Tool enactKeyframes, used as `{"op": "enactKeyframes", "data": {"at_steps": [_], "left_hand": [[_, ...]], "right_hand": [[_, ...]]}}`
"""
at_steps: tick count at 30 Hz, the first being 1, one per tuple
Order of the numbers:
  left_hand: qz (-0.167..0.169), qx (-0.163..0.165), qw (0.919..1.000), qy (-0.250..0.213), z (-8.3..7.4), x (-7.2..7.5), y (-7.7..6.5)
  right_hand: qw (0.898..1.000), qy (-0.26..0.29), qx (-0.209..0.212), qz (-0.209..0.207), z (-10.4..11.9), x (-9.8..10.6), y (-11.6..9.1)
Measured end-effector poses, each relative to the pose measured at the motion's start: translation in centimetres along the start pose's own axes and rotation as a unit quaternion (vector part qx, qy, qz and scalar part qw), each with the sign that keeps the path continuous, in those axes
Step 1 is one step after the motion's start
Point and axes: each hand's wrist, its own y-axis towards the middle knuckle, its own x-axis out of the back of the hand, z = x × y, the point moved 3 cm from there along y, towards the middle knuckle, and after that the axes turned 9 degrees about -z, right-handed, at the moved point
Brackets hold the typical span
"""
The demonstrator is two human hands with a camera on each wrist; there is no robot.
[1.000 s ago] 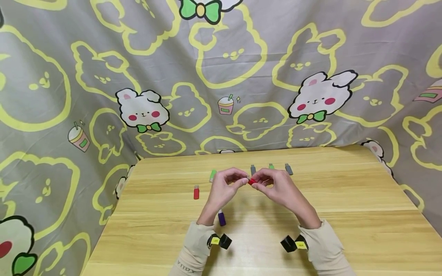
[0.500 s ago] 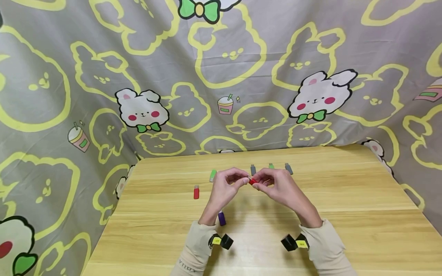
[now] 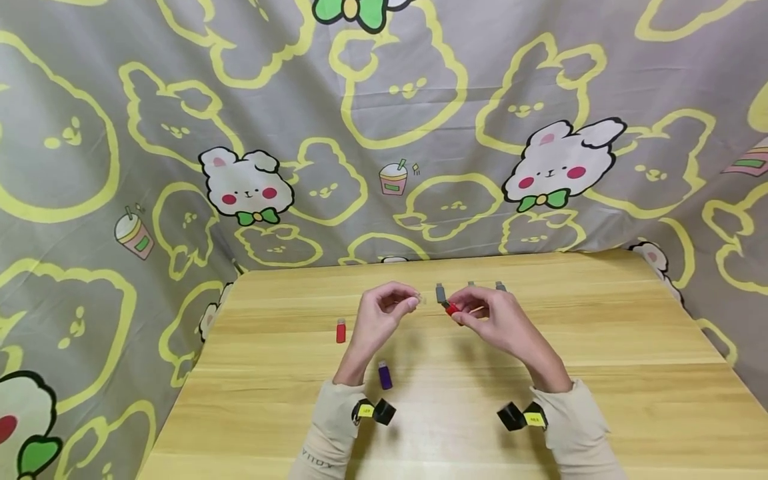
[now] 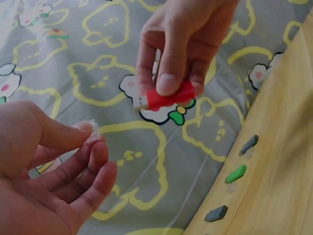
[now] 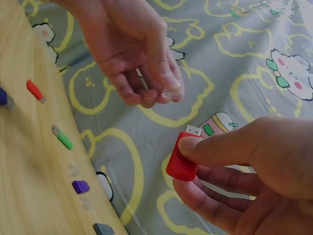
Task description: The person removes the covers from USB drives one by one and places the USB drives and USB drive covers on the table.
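Between the thumb and fingers of my left hand (image 3: 379, 315) is a small clear plastic cap (image 4: 94, 131). My right hand (image 3: 501, 321) pinches a red USB flash drive (image 5: 181, 157), its bare metal plug pointing out past the thumb. Both hands are raised above the table with a gap between them, and the cap is apart from the plug. Behind the right hand in the head view lies a grey flash drive (image 3: 441, 293). A purple flash drive (image 3: 385, 376) lies nearer me, by the left forearm, and another red flash drive (image 3: 341, 331) is left of the left hand.
A green flash drive (image 4: 236, 174) lies between grey ones toward the back of the wooden table (image 3: 600, 373). Another green drive (image 5: 62, 137) and a second purple drive (image 5: 80, 187) show in the right wrist view, near clear caps (image 5: 73, 170). A patterned curtain (image 3: 336, 200) surrounds the table.
The hands have drawn apart, the left one moving left and the right one right. The clear cap has come off the red flash drive and stays in the left fingers.
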Motion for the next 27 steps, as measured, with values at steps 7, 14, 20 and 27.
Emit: {"op": "enactKeyframes", "data": {"at_steps": [7, 14, 20, 27], "left_hand": [[0.006, 0.002, 0.9999, 0.009, 0.1, -0.4, 0.1], [0.006, 0.005, 0.9995, 0.032, 0.5, -0.6, 0.0], [0.006, 0.005, 0.9991, 0.041, 0.8, -0.5, 0.0], [0.003, 0.001, 0.9989, 0.047, 0.6, -0.4, 0.0]], "right_hand": [[0.999, 0.017, -0.005, -0.034, -0.2, 1.3, 0.0], [0.998, 0.026, -0.028, -0.052, -1.4, 1.7, 0.0], [0.996, -0.005, -0.025, -0.089, -2.7, 2.6, -0.2], [0.99, -0.054, -0.022, -0.127, -4.2, 4.5, -0.1]]}}
